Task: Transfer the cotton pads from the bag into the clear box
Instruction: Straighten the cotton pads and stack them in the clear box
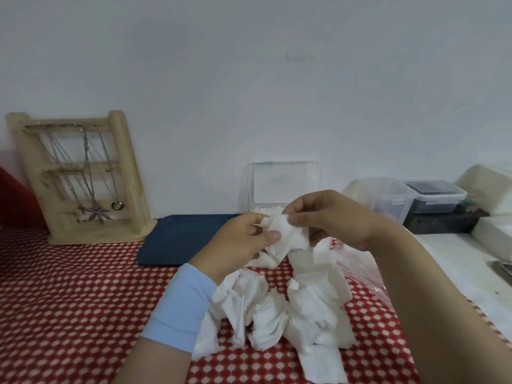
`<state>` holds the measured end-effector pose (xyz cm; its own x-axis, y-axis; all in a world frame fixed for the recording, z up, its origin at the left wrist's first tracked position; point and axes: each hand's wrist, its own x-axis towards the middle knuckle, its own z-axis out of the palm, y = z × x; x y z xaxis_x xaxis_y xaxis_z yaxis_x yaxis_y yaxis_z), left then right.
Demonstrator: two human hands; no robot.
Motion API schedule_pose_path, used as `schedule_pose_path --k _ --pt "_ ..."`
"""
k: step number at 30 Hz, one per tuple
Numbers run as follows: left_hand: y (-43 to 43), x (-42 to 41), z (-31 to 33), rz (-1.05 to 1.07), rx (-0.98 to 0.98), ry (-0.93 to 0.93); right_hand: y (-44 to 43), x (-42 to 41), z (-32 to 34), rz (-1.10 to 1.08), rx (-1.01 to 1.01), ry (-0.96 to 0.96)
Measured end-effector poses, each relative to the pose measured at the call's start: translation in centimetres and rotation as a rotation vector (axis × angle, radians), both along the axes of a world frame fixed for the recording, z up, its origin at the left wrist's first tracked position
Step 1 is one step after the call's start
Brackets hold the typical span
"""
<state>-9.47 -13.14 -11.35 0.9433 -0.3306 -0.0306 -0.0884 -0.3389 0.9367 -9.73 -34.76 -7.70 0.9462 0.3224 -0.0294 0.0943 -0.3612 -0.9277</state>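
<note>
A heap of white cotton pads (279, 311) lies loose on the red patterned cloth in front of me. The thin clear plastic bag (363, 268) lies crumpled at the heap's right side. My left hand (238, 242) and my right hand (329, 217) both pinch a small bunch of cotton pads (288, 235) held up between them, above the heap. Behind my hands stands the clear box (249, 189) with its lid (285, 181) raised against the wall. A row of white pads shows along its front rim, mostly hidden by my fingers.
A dark blue tray (177, 239) lies left of the box. A wooden jewellery stand (80, 178) with hanging necklaces leans at the back left. Clear and dark plastic containers (415, 200) crowd the back right, beside a white counter (454, 261).
</note>
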Motion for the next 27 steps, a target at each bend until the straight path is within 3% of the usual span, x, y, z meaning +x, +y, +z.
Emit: schedule_pose_path --k 5,11,20,24,27 --pt "0.6 0.0 0.4 0.015 -0.176 0.023 0.0 -0.2 -0.3 0.041 0.099 0.150" --pt "1.6 0.0 0.7 -0.032 -0.087 -0.014 0.3 -0.2 -0.8 0.103 0.028 0.190" --pt "2.0 -0.1 1.2 -0.048 -0.045 0.009 0.8 -0.1 -1.0 0.022 0.226 0.267" --pt "2.0 -0.1 1.0 -0.043 -0.022 0.028 1.1 -0.1 -1.2 0.057 0.120 0.211" --pt "2.9 0.3 0.8 0.004 0.001 0.043 0.4 0.2 -1.2 -0.008 0.192 0.203"
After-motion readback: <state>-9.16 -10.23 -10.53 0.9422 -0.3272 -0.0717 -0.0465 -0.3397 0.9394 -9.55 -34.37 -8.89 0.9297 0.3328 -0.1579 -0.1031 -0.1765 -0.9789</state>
